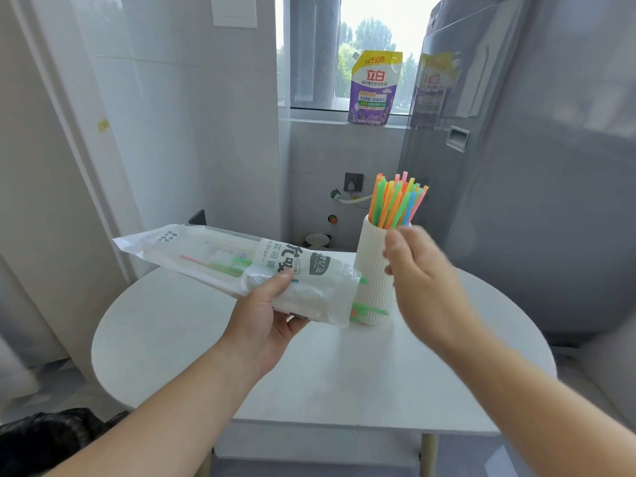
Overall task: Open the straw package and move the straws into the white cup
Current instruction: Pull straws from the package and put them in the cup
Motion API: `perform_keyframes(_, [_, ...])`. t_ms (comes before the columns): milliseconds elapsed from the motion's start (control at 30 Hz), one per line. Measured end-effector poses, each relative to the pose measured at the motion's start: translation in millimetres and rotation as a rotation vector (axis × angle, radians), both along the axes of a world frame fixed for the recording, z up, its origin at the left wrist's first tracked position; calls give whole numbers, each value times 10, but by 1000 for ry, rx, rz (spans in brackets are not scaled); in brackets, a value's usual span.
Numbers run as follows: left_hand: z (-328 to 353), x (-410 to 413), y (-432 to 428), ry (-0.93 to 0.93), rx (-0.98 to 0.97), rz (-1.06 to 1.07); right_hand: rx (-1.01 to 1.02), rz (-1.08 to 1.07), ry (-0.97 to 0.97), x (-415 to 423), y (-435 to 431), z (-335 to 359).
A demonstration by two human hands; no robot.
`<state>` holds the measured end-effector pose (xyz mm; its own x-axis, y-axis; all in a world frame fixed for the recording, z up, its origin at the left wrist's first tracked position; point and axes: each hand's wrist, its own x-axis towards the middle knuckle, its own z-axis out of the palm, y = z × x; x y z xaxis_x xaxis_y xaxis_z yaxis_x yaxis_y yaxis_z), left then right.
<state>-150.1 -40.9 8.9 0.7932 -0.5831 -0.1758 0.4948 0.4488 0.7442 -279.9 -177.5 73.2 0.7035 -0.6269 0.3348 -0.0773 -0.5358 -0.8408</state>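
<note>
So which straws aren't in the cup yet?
The few still in the straw package held by the left hand: pink and green ones, lying lengthwise. The big bundle of straws already stands upright in the white cup.

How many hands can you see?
2. The left hand holds the straw package above the table. The right hand is open, in front of the white cup full of straws.

Straws (395,204) upright in white cup (373,270)
</note>
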Motion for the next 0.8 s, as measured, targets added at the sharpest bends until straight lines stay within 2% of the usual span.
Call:
perform_keyframes(133, [10,-61,-19,-72,24,-19,583,24,124,-21,72,-399])
perform_keyframes(233, [25,-100,-35,-153,57,-17,1033,23,-12,-22,131,-457])
perform_keyframes(333, [35,-142,-35,-259,99,-17,1231,7,-130,-4,119,-483])
perform_keyframes(467, [55,-189,-29,-343,120,-34,1266,-8,-149,4,93,-526])
perform_keyframes(667, [69,-183,-21,-341,114,-17,1194,23,-91,-23,95,-542])
perform_keyframes(733, [65,-181,-21,-334,114,-5,1153,37,-21,-24,93,-558])
perform_keyframes(800, [55,-170,-22,-308,107,12,1006,24,117,-34,81,-577])
